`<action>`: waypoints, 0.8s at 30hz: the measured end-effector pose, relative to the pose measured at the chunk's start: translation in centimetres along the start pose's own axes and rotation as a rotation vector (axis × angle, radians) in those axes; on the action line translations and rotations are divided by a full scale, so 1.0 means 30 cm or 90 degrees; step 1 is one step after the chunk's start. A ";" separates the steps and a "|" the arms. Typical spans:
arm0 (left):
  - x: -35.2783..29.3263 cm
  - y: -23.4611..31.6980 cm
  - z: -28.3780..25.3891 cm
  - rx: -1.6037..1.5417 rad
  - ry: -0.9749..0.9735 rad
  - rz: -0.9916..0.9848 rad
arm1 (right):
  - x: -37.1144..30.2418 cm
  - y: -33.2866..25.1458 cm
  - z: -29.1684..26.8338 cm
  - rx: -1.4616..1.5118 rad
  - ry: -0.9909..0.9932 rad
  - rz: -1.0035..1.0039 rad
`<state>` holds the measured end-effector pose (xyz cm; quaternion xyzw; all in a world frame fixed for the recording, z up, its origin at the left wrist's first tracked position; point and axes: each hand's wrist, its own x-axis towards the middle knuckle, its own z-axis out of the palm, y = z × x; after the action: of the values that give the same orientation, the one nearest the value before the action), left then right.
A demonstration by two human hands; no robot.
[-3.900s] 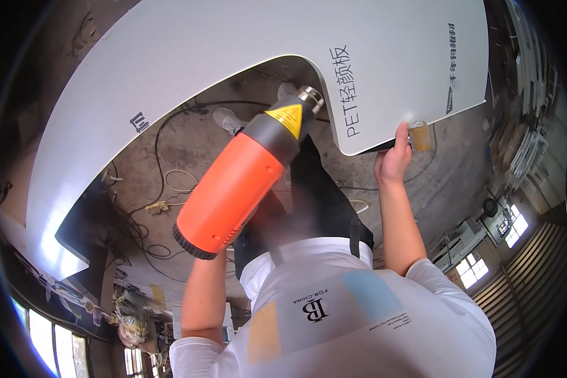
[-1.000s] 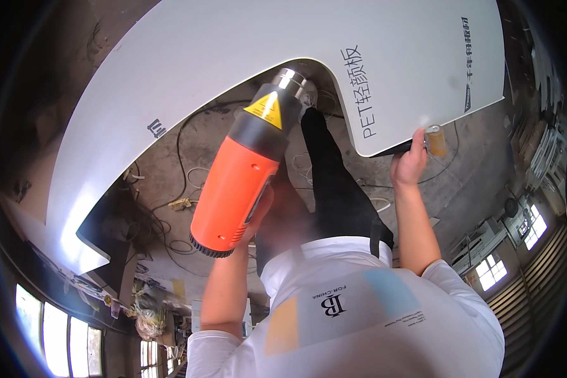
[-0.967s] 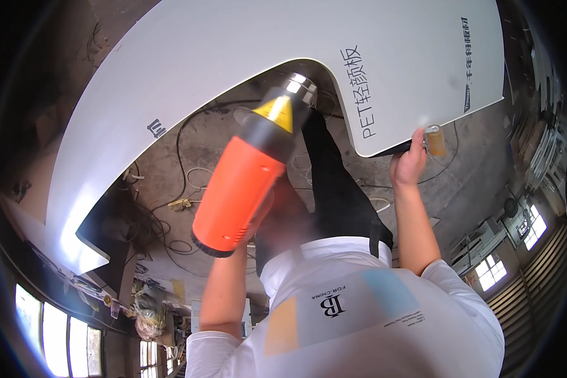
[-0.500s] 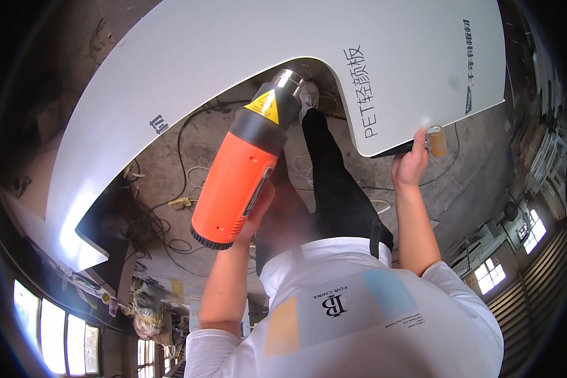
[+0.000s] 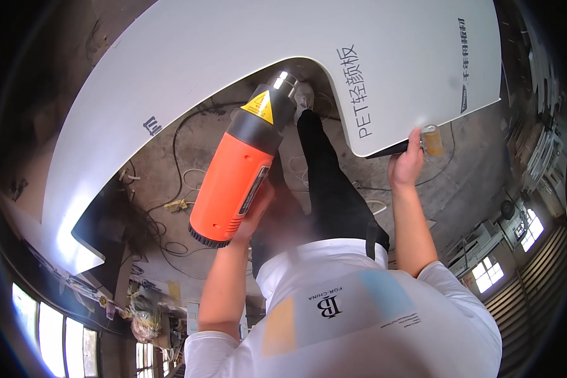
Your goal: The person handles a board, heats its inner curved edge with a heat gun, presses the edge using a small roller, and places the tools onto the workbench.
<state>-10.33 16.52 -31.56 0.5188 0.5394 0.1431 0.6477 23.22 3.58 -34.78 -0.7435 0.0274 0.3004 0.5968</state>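
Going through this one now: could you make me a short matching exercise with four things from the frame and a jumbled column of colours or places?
Things:
1. heat gun
2. large panel
3. right hand
4. trousers

Colours or places:
A. pale, with a deep curve in its near edge
B. plain black, on the wearer's legs
C. mostly bright orange
D. at the panel's edge, thumb uppermost

Pairs: 1-C, 2-A, 3-D, 4-B

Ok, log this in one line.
left hand: gripping heat gun | right hand: holding white panel by near edge | nozzle: toward panel's curved edge, gap unclear
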 end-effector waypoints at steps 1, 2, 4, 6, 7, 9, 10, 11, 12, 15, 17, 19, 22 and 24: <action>-0.004 0.004 -0.004 -0.056 -0.007 -0.047 | 0.000 0.001 0.000 0.009 0.012 0.020; -0.004 0.004 -0.005 0.054 -0.023 0.015 | -0.001 0.001 -0.001 -0.006 -0.006 -0.001; -0.007 0.006 -0.006 0.255 -0.019 0.144 | -0.001 0.002 0.000 0.019 -0.030 -0.002; -0.010 0.001 -0.005 0.071 -0.007 0.005 | -0.002 0.002 -0.001 0.001 -0.017 -0.005; -0.012 -0.003 -0.003 0.083 -0.020 0.033 | -0.003 0.003 -0.003 0.011 0.007 0.023; -0.019 -0.010 -0.004 0.049 -0.007 0.037 | -0.004 0.007 -0.006 0.007 -0.015 -0.002; -0.025 -0.012 -0.006 0.130 -0.017 0.060 | -0.003 0.008 -0.007 0.024 -0.022 0.003; -0.027 -0.015 -0.004 0.213 -0.023 0.086 | -0.004 0.009 -0.008 0.026 -0.014 -0.004; -0.031 -0.015 -0.007 0.293 -0.027 0.112 | -0.003 0.010 -0.008 0.022 -0.020 -0.006; -0.027 -0.011 0.014 0.018 -0.007 -0.020 | -0.002 0.007 -0.005 0.010 -0.015 -0.017; -0.019 0.004 0.031 0.119 -0.020 0.056 | -0.005 0.003 0.002 0.003 -0.016 -0.023; 0.000 0.030 0.038 0.232 0.024 0.116 | -0.010 -0.005 0.008 0.031 -0.008 -0.020; 0.029 0.079 0.032 -0.317 -0.107 0.015 | -0.020 -0.015 0.017 0.028 0.011 -0.002; 0.033 0.103 0.025 -0.534 -0.138 -0.069 | -0.021 -0.018 0.020 0.026 0.007 -0.013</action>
<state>-8.15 18.17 -29.65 0.1936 0.3903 0.2601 0.8617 22.67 4.07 -34.07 -0.7331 0.0288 0.2896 0.6147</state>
